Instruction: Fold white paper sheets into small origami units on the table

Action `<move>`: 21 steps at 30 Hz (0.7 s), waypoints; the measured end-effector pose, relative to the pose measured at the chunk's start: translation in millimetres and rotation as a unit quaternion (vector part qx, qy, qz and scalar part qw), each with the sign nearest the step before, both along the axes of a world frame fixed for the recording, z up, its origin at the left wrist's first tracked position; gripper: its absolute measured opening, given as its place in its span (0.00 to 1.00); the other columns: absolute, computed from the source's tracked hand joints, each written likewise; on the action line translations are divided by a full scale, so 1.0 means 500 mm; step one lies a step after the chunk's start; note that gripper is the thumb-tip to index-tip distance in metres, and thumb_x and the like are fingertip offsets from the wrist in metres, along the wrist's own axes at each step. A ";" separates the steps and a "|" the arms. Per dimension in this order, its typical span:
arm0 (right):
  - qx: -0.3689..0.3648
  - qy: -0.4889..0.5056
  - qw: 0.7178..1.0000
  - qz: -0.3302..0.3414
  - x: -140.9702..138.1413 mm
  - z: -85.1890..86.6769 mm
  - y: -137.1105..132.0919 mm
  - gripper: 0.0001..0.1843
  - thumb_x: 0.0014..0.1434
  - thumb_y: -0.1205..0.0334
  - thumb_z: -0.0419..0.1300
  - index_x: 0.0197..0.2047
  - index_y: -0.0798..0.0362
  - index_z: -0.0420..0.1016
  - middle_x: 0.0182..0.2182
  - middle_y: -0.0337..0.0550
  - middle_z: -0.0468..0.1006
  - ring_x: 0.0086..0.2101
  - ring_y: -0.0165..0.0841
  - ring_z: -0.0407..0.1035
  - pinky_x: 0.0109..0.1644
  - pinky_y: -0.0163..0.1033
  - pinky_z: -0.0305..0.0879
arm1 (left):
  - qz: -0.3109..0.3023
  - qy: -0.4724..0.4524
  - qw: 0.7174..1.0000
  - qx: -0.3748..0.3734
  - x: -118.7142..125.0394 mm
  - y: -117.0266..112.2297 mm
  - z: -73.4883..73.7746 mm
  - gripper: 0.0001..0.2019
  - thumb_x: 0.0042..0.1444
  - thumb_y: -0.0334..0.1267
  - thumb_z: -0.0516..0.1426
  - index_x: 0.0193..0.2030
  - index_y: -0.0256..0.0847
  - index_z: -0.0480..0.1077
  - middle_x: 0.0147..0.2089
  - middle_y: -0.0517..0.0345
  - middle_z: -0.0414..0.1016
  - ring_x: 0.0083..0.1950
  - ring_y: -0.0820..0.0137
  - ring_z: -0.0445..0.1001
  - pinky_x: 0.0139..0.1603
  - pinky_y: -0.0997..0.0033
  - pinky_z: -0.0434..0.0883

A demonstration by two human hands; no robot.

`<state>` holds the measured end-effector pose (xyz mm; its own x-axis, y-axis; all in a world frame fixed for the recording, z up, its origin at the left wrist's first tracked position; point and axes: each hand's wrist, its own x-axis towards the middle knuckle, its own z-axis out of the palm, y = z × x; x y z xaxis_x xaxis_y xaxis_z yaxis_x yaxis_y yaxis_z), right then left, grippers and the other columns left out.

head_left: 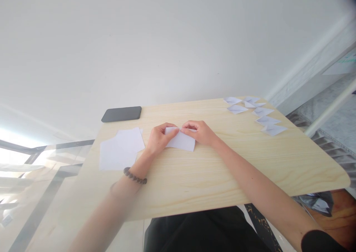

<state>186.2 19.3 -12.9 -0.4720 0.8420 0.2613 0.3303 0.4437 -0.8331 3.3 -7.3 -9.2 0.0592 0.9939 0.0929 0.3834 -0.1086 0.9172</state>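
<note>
A small white sheet of paper [182,140] lies on the light wooden table [222,170], near its middle. My left hand [158,137] pinches the sheet's upper left edge with curled fingers. My right hand [200,131] pinches the upper edge just to the right, fingertips nearly meeting the left hand's. A dark bead bracelet [135,176] circles my left wrist.
A stack of white sheets [119,150] lies left of my hands. A dark phone [121,114] rests at the table's far left edge. Several folded white paper pieces [257,113] are spread at the far right corner. A white wall rises behind the table.
</note>
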 end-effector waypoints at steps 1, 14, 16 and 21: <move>0.016 0.000 1.000 0.005 0.000 0.000 -0.001 0.11 0.55 0.56 0.54 0.32 0.54 0.73 0.32 0.39 0.75 0.35 0.29 0.68 0.39 0.34 0.63 | -0.006 -0.005 1.000 0.004 0.001 0.000 0.000 0.16 0.47 0.50 0.58 0.36 0.39 0.73 0.33 0.57 0.75 0.31 0.71 0.71 0.27 0.77 0.65; 0.152 -0.054 0.987 0.007 -0.002 0.003 -0.006 0.09 0.59 0.61 0.51 0.35 0.52 0.72 0.32 0.40 0.74 0.32 0.28 0.67 0.36 0.33 0.61 | 0.007 0.064 0.996 0.066 0.008 -0.008 0.002 0.10 0.49 0.44 0.57 0.34 0.41 0.74 0.36 0.59 0.78 0.35 0.70 0.73 0.32 0.75 0.66; 0.162 -0.068 0.984 0.007 -0.003 0.007 -0.008 0.10 0.60 0.61 0.50 0.36 0.52 0.71 0.32 0.40 0.74 0.32 0.28 0.67 0.36 0.33 0.60 | 0.006 0.061 0.995 0.073 0.009 -0.009 0.001 0.10 0.49 0.42 0.57 0.34 0.41 0.74 0.37 0.58 0.77 0.38 0.69 0.74 0.35 0.75 0.66; 0.178 -0.079 0.980 0.032 0.000 0.018 -0.006 0.11 0.61 0.61 0.49 0.37 0.52 0.71 0.33 0.41 0.74 0.32 0.29 0.67 0.37 0.34 0.59 | 0.007 0.054 0.995 0.081 0.013 -0.011 0.003 0.08 0.49 0.41 0.57 0.32 0.40 0.73 0.35 0.59 0.77 0.38 0.70 0.73 0.39 0.74 0.67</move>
